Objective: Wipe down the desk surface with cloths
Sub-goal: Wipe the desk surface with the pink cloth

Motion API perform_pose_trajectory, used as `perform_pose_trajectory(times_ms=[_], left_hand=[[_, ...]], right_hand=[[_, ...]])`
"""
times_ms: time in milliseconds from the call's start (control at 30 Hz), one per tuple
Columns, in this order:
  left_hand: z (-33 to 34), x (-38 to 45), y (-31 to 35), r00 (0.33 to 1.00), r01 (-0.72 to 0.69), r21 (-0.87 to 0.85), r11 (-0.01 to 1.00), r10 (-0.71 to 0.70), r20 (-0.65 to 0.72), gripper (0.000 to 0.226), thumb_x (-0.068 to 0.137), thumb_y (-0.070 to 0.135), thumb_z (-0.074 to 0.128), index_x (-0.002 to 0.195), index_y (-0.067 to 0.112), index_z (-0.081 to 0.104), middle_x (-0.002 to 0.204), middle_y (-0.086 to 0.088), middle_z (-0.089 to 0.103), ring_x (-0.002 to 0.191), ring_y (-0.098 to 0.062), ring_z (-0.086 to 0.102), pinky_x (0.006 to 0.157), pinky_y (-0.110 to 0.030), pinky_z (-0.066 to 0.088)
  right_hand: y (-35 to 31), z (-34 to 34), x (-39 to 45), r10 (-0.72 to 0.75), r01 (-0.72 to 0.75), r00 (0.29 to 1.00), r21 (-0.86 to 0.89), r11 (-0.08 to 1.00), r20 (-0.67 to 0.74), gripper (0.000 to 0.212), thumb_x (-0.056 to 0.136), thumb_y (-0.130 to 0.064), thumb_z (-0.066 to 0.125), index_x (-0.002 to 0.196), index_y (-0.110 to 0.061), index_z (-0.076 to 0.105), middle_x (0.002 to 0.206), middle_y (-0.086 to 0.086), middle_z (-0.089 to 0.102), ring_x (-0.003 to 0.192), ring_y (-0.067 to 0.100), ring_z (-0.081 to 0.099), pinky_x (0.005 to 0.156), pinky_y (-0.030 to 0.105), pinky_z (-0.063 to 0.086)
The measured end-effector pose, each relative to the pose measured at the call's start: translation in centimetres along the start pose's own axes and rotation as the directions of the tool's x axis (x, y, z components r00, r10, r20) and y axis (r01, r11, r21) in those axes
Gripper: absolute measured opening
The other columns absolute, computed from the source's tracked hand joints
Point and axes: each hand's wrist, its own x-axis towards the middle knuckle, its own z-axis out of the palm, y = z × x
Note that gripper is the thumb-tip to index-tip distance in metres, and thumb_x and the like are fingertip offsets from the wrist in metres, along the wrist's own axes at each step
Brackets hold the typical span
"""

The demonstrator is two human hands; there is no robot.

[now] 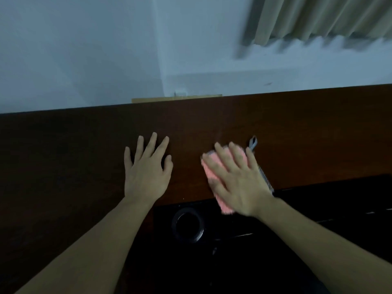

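A dark brown wooden desk (297,128) spans the view. My right hand (237,183) lies flat, fingers straight, pressing a pink cloth (209,175) onto the desk near its front edge. The cloth has a grey striped border and a hanging loop (252,142) that sticks out past my fingers. The hand and cloth are blurred. My left hand (146,172) rests flat on the bare desk to the left of the cloth, fingers spread, holding nothing.
A white wall rises behind the desk, with a beige curtain (318,20) at the top right. Below the desk's front edge is a black surface with a round black ring (187,224). A small tan strip (176,100) shows behind the desk's back edge.
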Motion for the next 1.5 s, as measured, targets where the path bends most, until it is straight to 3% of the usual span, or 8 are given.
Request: perform_pose_trajectory(times_ms=[200, 333, 500, 700, 900, 1000, 1200, 1500], left_hand=[[-1.5, -1.4, 2.3, 0.996, -0.085, -0.05, 0.995, 0.084, -0.024, 0.057, 0.106, 0.043, 0.03, 0.16, 0.034, 0.017, 0.169, 0.008, 0.006, 0.156, -0.019, -0.006, 0.126, -0.047, -0.005], [-0.5, -3.8, 6.0, 0.993, -0.077, -0.118, 0.99, 0.087, 0.085, 0.063, 0.106, 0.045, 0.03, 0.161, 0.033, 0.003, 0.169, 0.008, -0.005, 0.154, -0.02, -0.019, 0.123, -0.045, -0.013], [1.4, -4.4, 8.0, 0.991, -0.052, -0.003, 0.999, 0.052, 0.123, 0.062, 0.106, 0.049, 0.019, 0.161, 0.031, -0.002, 0.169, 0.002, -0.013, 0.154, -0.024, -0.019, 0.125, -0.051, -0.009], [1.7, -4.4, 8.2, 0.993, -0.034, 0.038, 0.999, 0.03, 0.115, 0.062, 0.105, 0.051, 0.018, 0.161, 0.032, 0.0, 0.169, 0.003, -0.01, 0.155, -0.023, -0.014, 0.126, -0.052, -0.004], [1.6, -4.3, 8.7, 0.994, 0.013, 0.045, 0.999, -0.018, 0.112, 0.062, 0.104, 0.051, 0.022, 0.161, 0.034, 0.003, 0.169, 0.006, -0.009, 0.155, -0.02, -0.012, 0.126, -0.049, -0.004], [1.5, -4.3, 8.6, 0.994, 0.022, 0.042, 0.999, -0.027, 0.109, 0.062, 0.104, 0.051, 0.023, 0.161, 0.035, 0.004, 0.169, 0.007, -0.008, 0.155, -0.019, -0.011, 0.126, -0.048, -0.002], [1.8, -3.8, 8.3, 0.995, 0.026, 0.028, 0.999, -0.028, 0.091, 0.061, 0.104, 0.052, 0.025, 0.16, 0.039, 0.006, 0.169, 0.01, -0.006, 0.155, -0.016, -0.011, 0.126, -0.047, -0.003], [2.2, -4.2, 8.6, 0.998, 0.052, 0.031, 0.998, -0.053, 0.044, 0.061, 0.104, 0.051, 0.028, 0.161, 0.038, 0.01, 0.169, 0.012, -0.003, 0.155, -0.013, -0.008, 0.126, -0.043, -0.004]], right_hand=[[0.3, 1.4, -3.4, -0.038, 0.037, 0.999, 0.03, 0.999, 0.019, 0.059, 0.098, -0.067, -0.006, 0.153, -0.053, -0.02, 0.167, -0.006, -0.02, 0.153, 0.029, -0.022, 0.121, 0.056, -0.011], [2.7, -0.1, 0.6, 0.136, -0.136, 0.99, -0.001, 0.991, -0.021, 0.061, 0.094, -0.065, -0.006, 0.151, -0.052, -0.026, 0.167, -0.007, -0.024, 0.154, 0.027, -0.023, 0.123, 0.055, -0.011], [4.5, -0.6, 3.3, 0.244, -0.243, 0.97, 0.016, 0.97, -0.017, 0.06, 0.101, -0.061, 0.005, 0.157, -0.047, -0.016, 0.17, -0.004, -0.015, 0.156, 0.029, -0.015, 0.123, 0.057, -0.008], [3.6, 1.4, -3.3, 0.087, -0.087, 0.996, 0.022, 0.996, -0.02, 0.063, 0.099, -0.062, -0.003, 0.157, -0.044, -0.019, 0.168, -0.001, -0.021, 0.155, 0.032, -0.018, 0.123, 0.058, -0.008], [5.8, 1.3, -5.2, -0.04, 0.04, 0.999, 0.034, 0.999, 0.011, 0.059, 0.097, -0.067, -0.004, 0.15, -0.053, -0.025, 0.164, -0.008, -0.029, 0.151, 0.026, -0.029, 0.121, 0.054, -0.018], [7.6, 0.5, -2.6, -0.026, 0.026, 1.0, 0.012, 1.0, -0.007, 0.061, 0.101, -0.064, 0.006, 0.153, -0.051, -0.021, 0.165, -0.007, -0.025, 0.153, 0.027, -0.025, 0.122, 0.055, -0.016], [8.9, -0.9, 3.4, 0.099, -0.099, 0.995, 0.02, 0.995, -0.026, 0.062, 0.102, -0.06, 0.008, 0.159, -0.044, -0.012, 0.17, -0.001, -0.015, 0.155, 0.032, -0.016, 0.122, 0.062, -0.008], [9.4, 1.1, -5.8, -0.273, 0.273, 0.961, 0.005, 0.962, 0.046, 0.062, 0.1, -0.066, 0.005, 0.155, -0.049, -0.017, 0.165, -0.006, -0.026, 0.151, 0.029, -0.029, 0.12, 0.057, -0.018]])
